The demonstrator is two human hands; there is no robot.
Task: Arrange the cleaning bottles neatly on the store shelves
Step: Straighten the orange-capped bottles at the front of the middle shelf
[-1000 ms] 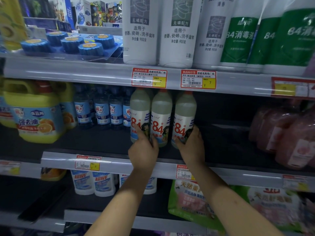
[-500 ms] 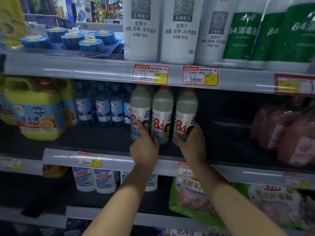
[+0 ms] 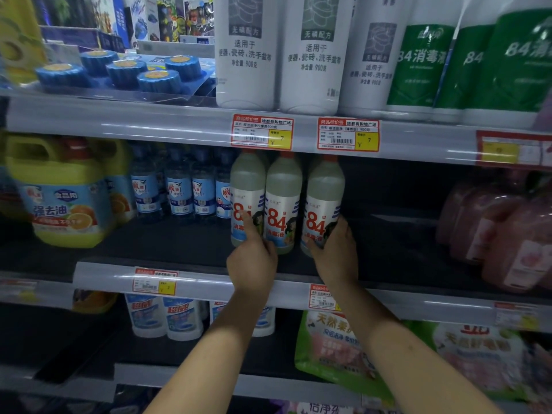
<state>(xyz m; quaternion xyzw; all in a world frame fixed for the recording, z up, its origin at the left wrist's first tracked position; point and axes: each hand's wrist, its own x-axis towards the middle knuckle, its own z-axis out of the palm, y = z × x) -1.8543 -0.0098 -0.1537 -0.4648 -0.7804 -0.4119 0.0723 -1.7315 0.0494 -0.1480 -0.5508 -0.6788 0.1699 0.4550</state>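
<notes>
Hands, two, raised to the middle shelf (image 3: pixel 191 277). Left hand (image 3: pixel 251 264): forefinger extended and pressed on the label of the left 84 bottle (image 3: pixel 246 186), other fingers loosely curled. Right hand (image 3: pixel 336 253): wrapped round the lower body of the right 84 bottle (image 3: pixel 324 195). A middle 84 bottle (image 3: pixel 282 198) is seen between, touching the left one. Bottles judged full, fairly heavy, stiff plastic, slick-labelled; best gripped low on the body. Behind: small blue bottles (image 3: pixel 179 189).
</notes>
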